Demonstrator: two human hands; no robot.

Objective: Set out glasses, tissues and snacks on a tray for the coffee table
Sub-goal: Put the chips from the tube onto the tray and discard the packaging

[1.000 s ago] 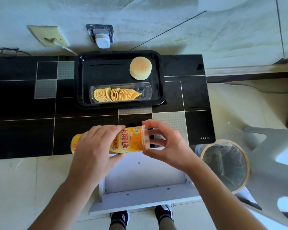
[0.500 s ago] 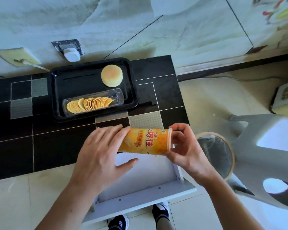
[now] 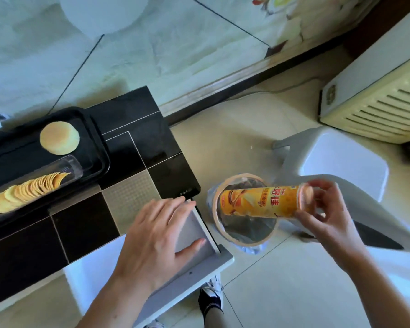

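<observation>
My right hand (image 3: 323, 216) grips the open end of an orange chip can (image 3: 260, 202), held sideways above a lined waste bin (image 3: 242, 235) on the floor. My left hand (image 3: 156, 235) hovers open, fingers spread, over the pulled-out white drawer (image 3: 194, 237) at the table's front corner. On the black tiled coffee table (image 3: 137, 136) sits a black tray (image 3: 97, 143). It carries a round pale bun (image 3: 59, 138) and a clear plastic sleeve of stacked chips (image 3: 26, 190).
A grey plastic stool (image 3: 341, 162) stands right of the bin. A white heater unit (image 3: 376, 91) is at the far right by the wall. My shoe (image 3: 211, 297) shows below the drawer. Pale floor tiles surround the table.
My left hand let go of the can, which my right hand carried rightward off the table to above the bin. The view swung right, pushing the tray to the left edge.
</observation>
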